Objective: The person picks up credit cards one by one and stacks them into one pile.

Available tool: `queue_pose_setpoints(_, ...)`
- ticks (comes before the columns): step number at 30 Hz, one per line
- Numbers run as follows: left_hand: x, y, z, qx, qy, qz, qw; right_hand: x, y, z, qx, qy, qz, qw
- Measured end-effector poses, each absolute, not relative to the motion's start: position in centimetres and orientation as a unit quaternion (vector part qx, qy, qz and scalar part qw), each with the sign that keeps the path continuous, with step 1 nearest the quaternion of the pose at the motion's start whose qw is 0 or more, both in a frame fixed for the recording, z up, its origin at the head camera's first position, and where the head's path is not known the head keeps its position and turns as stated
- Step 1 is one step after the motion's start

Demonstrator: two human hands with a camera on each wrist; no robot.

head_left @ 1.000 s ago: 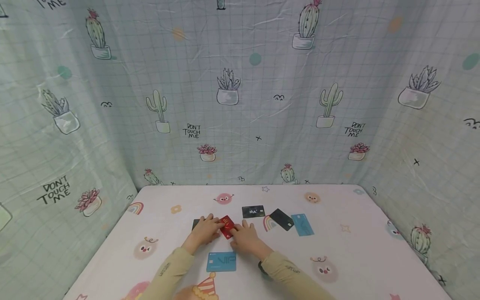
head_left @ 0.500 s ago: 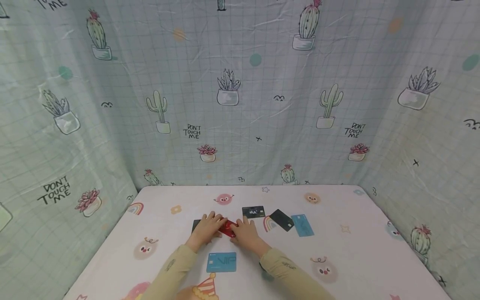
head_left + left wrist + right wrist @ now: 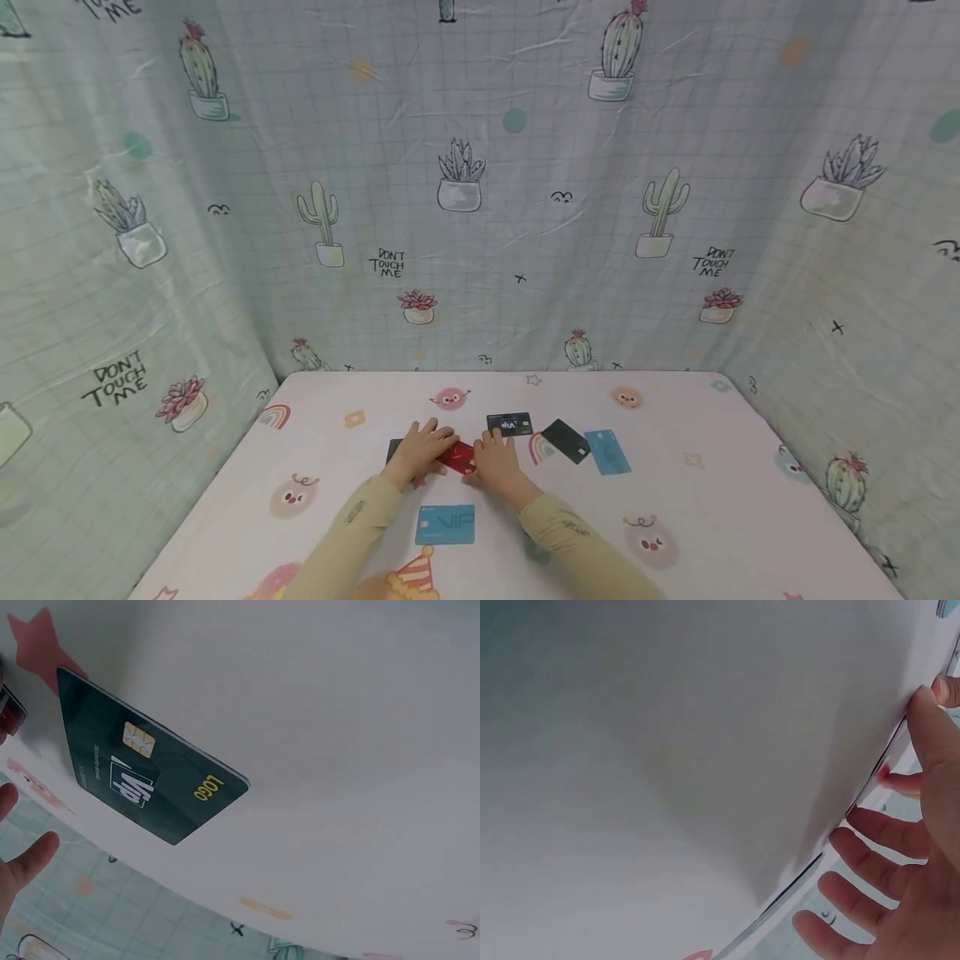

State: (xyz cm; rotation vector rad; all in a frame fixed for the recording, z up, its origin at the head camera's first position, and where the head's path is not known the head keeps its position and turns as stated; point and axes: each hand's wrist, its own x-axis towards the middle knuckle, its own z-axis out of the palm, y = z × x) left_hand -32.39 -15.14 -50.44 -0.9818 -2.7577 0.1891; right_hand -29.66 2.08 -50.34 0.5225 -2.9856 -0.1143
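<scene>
A red bank-style card (image 3: 457, 457) lies between my two hands, its ends covered by fingers. My left hand (image 3: 422, 452) grips its left end; a red corner of it shows beside the fingertips in the left wrist view. At its right end my right hand (image 3: 497, 465) holds on, with thumb and index finger along a thin edge in the right wrist view and the other fingers spread. A dark green VIP card (image 3: 142, 765) with a gold chip lies just left of my left hand, partly hidden by it in the head view. Nearer me lies a blue VIP card (image 3: 445, 525).
Beyond my right hand lies a black Vip card (image 3: 510, 425). Further right, another black card (image 3: 566, 441) lies slanted, its corner close to a light blue card (image 3: 608, 452). A printed white cloth (image 3: 712, 517) covers the table, and a cactus-print curtain (image 3: 517, 317) hangs around it.
The red card has turned from steeply slanted to lying more sideways between my hands. Both hands have shifted slightly with it; the other cards stay where they were.
</scene>
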Motion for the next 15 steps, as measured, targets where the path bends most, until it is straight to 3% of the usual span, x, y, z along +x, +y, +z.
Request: queue_pose_setpoints(15,-32.2,-13.5,-48.5,-0.286,-0.95,0.11,0.058,-31.1,2.5,-50.3,0.178,-0.982,0.054,-0.015)
